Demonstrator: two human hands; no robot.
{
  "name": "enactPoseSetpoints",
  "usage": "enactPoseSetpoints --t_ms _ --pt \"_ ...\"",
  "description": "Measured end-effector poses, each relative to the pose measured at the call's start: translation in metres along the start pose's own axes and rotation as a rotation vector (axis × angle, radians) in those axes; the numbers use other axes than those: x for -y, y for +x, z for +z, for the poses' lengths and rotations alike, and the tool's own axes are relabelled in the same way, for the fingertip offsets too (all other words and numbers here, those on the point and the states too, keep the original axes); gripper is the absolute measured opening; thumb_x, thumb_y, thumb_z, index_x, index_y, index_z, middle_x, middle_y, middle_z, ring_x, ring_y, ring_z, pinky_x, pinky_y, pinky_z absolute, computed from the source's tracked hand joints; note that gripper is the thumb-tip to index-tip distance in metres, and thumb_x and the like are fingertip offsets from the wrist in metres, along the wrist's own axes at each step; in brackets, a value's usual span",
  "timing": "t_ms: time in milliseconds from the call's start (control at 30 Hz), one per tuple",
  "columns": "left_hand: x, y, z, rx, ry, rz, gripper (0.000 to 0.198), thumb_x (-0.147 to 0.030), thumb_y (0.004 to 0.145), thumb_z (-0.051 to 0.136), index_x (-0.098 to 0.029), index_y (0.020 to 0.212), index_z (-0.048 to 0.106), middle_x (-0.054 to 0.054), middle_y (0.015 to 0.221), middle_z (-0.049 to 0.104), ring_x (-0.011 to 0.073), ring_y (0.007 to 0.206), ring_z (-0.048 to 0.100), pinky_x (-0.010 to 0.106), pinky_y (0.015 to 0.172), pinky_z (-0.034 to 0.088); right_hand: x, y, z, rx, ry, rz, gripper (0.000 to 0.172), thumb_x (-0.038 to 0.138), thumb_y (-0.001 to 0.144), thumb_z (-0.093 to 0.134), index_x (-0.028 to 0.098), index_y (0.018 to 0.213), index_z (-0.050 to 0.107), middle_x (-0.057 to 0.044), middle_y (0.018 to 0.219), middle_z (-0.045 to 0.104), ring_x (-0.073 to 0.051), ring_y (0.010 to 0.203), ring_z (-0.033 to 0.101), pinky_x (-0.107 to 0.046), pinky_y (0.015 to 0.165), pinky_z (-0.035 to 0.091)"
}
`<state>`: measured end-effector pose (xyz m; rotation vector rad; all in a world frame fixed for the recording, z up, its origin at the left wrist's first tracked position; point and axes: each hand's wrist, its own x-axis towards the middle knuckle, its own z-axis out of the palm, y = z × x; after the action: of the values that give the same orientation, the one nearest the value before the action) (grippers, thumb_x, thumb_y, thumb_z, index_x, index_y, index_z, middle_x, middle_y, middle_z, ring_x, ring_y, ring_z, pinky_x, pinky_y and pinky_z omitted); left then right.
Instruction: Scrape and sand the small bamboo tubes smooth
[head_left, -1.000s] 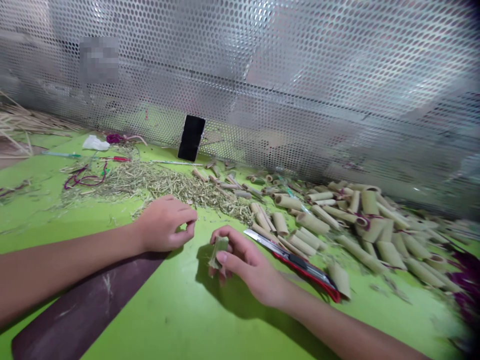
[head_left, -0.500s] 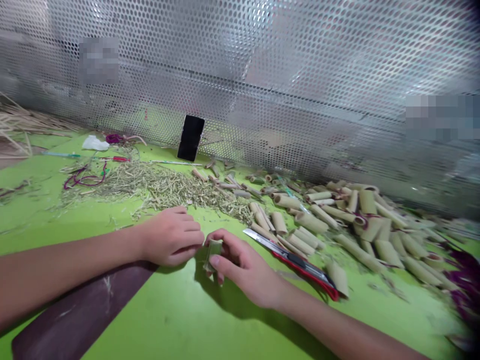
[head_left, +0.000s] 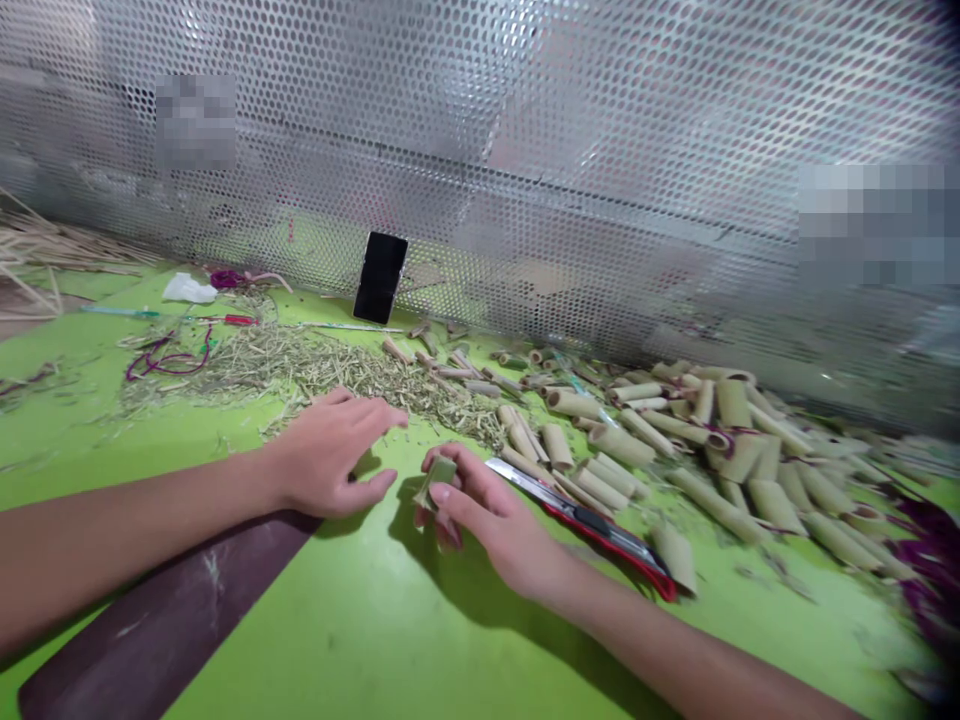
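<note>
Green reed piece (head_left: pixel 436 478) is held pinched in the right hand (head_left: pixel 491 522), over the green table (head_left: pixel 337 620); the left hand (head_left: pixel 328 455) has been drawn away, so the hands now stand apart; a utility knife (head_left: pixel 577 525) is left just beside the right hand.

Pretty loud setup: the table (head_left: pixel 360 620) is lime green, the perforated metal screen (head_left: pixel 600 150) is silvery with rows of round holes, the utility knife (head_left: pixel 592 530) is red and silver, the dried tubes (head_left: pixel 733 403) are straw-tan, and the cord (head_left: pixel 169 368) is purple.
</note>
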<state>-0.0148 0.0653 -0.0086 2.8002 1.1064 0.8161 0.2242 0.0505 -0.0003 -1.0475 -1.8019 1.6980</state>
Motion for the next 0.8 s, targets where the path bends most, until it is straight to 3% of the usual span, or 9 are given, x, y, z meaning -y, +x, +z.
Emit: enactPoseSetpoints --t_ms 133,333,600,800 --pt "-0.009 -0.002 0.002 -0.021 0.072 0.279 0.042 -0.052 0.104 0.040 -0.018 0.090 0.061 0.003 0.080 0.066 0.0192 0.071 0.055 0.035 0.072 0.038 -0.003 0.000 0.003 0.033 0.006 -0.020 0.048 0.064 0.093 0.062 0.022 0.114 0.051 0.004 0.078 0.057 -0.013 0.066 0.055 -0.031 0.062 0.046" --pt "-0.013 -0.001 0.005 -0.097 0.192 0.392 0.047 -0.039 0.112 0.030 -0.019 0.079 0.057 0.000 0.072 0.063 0.0164 0.065 0.049 0.033 0.068 0.035 0.001 0.000 0.006 0.094 0.033 -0.036 0.046 0.064 0.094 0.061 0.022 0.109 0.051 0.002 0.084 0.060 -0.013 0.069 0.054 -0.031 0.065 0.047" --pt "-0.011 -0.003 0.002 -0.009 0.048 0.383 0.034 -0.023 0.107 0.031 -0.019 0.081 0.053 0.002 0.074 0.063 0.0169 0.064 0.050 0.034 0.067 0.035 0.006 0.001 0.007 0.108 0.033 -0.017 0.046 0.066 0.091 0.064 0.021 0.096 0.055 0.000 0.080 0.063 -0.015 0.069 0.057 -0.031 0.062 0.047" --pt "-0.014 -0.002 0.002 0.116 -0.105 0.238 0.027 -0.023 0.104 0.033 -0.020 0.084 0.050 0.001 0.074 0.061 0.0170 0.063 0.052 0.033 0.067 0.038 0.002 0.002 0.007 0.038 0.013 0.002 0.046 0.065 0.088 0.067 0.022 0.098 0.052 0.001 0.078 0.064 -0.014 0.063 0.056 -0.031 0.061 0.045"
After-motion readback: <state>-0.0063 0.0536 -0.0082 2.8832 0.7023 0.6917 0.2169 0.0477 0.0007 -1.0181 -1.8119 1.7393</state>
